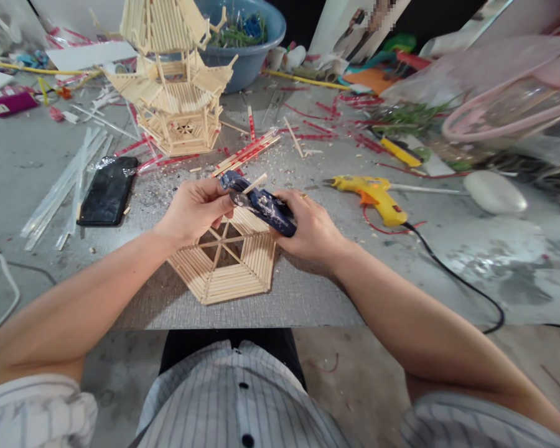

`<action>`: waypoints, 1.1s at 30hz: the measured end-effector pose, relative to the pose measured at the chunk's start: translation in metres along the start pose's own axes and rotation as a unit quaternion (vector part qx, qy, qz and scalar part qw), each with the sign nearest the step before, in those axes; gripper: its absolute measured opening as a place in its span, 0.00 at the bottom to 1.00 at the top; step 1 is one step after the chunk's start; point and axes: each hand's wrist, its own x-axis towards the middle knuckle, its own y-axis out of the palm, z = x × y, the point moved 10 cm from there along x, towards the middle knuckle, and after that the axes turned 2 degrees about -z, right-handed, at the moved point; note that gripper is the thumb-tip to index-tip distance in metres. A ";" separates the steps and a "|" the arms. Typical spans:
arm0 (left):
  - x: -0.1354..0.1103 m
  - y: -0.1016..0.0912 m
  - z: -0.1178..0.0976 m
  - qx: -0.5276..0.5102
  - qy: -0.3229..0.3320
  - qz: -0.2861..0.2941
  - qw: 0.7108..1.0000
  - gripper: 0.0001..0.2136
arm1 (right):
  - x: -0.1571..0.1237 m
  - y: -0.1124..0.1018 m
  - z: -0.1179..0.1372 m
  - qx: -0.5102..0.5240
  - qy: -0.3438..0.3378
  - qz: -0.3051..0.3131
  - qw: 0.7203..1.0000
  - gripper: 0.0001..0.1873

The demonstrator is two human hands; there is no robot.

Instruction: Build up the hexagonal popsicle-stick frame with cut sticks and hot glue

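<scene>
My right hand point(310, 227) is wrapped round a dark blue hand cutter point(273, 211), whose surface is scuffed with pale marks. A short pale wooden stick point(256, 184) lies across the cutter's head. At the head's left side, my left hand point(198, 208) is closed in a pinch on the stick; its far end is hidden by the fingers. Just below both hands a hexagonal frame of wooden sticks point(236, 277) lies flat on the table, with spokes crossing its open middle. My hands cover part of its far edge.
A tiered stick pagoda point(182, 99) stands behind, before a blue basin point(247, 62). To the left lie a black phone point(107, 193) and clear glue sticks point(70, 180). A yellow glue gun point(373, 194) with a black cord lies right, near a white oval object point(494, 191). Red-wrapped sticks point(247, 152) lie ahead.
</scene>
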 end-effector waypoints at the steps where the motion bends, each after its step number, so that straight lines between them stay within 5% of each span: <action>1: 0.000 0.000 0.000 0.002 0.001 -0.001 1.000 0.12 | 0.000 0.000 0.000 -0.003 0.001 -0.001 1.000 0.29; 33: -0.001 -0.002 -0.016 0.077 0.058 -0.018 0.995 0.13 | -0.003 0.002 0.001 -0.105 0.052 0.040 0.992 0.27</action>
